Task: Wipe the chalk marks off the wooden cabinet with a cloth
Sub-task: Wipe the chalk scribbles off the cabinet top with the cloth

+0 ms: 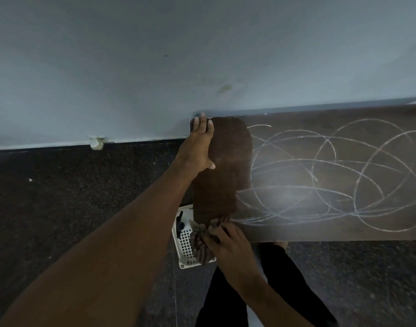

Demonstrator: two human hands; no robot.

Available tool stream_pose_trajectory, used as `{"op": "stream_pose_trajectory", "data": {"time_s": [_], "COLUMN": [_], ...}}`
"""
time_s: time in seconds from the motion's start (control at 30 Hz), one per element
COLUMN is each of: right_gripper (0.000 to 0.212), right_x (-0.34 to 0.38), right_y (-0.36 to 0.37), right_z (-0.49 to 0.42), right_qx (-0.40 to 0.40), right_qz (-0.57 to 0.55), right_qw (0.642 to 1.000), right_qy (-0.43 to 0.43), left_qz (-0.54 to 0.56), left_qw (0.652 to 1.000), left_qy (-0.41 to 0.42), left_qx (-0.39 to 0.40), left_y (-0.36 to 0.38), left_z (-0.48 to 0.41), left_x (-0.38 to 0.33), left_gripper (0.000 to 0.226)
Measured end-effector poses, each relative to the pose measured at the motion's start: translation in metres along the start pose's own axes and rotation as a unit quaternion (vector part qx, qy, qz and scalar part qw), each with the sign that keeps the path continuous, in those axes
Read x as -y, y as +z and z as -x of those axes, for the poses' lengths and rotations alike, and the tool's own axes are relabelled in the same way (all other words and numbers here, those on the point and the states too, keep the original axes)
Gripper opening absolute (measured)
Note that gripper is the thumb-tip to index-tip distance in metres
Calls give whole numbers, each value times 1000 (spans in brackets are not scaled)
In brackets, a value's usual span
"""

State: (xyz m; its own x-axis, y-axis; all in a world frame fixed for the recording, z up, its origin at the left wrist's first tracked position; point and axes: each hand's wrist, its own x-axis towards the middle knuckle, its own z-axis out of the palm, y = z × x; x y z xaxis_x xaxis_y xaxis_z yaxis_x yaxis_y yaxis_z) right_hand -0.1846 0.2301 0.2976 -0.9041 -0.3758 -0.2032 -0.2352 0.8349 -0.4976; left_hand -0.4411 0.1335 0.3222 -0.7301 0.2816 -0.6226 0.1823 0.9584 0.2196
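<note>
The cloth (199, 241) is sitting bunched in your right hand (228, 241), whose fingers (216, 230) are curling round it and pressing it onto the near edge of the cabinet (379, 114). The striped fabric is spilling left of your knuckles and hanging past the edge, over a white perforated basket (185, 265) on the floor (72, 197) below.

Just beyond those fingertips a darker, cleaned patch (223, 166) is running away from you across the top. To the right of your fingers the chalk marks (315, 177) are looping over most of the remaining wood, so I judge the job to be in its early part.

Farther off, your left hand (199, 147) is lying flat on the far left corner. Its fingers (203, 125) are straight and gripping nothing, their tips are reaching the back edge by the wall (155, 67), and the thumb is spreading towards the clean patch.

Watch these risks:
- With so much cloth trailing off the edge, only a small part is working. A sideways stroke may smear the chalk into a grey haze rather than lifting it.
- If a loaded fold is dragging across the clean patch, it could be laying dust back down.
- Your grip is looking loose on the left, so the cloth may slip and fall into the basket.
- Your bracing palm is leaning near a corner, so it could slide off.
</note>
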Motion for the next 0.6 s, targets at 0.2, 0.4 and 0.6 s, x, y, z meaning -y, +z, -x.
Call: {"op": "stream_pose_trajectory", "data": {"time_s": [0.2,0.4,0.6], "right_gripper": [31,43,37], "right_x": [-7,-11,0], "right_y": [-16,-43,-33], "right_z": [-32,-94,-74], "right_qx": [-68,-54,-62], "right_qz": [7,30,12], "right_qw": [997,997,996], "right_qy": [42,49,61], "left_qz": [-9,-20,-29], "left_qw": [1000,1000,999], "left_qy": [-4,-9,14], "left_qx": [6,6,3], "left_y": [-2,-4,2], "left_z": [-2,-3,-1], "left_x": [1,-4,-1], "left_gripper": [128,128,126]}}
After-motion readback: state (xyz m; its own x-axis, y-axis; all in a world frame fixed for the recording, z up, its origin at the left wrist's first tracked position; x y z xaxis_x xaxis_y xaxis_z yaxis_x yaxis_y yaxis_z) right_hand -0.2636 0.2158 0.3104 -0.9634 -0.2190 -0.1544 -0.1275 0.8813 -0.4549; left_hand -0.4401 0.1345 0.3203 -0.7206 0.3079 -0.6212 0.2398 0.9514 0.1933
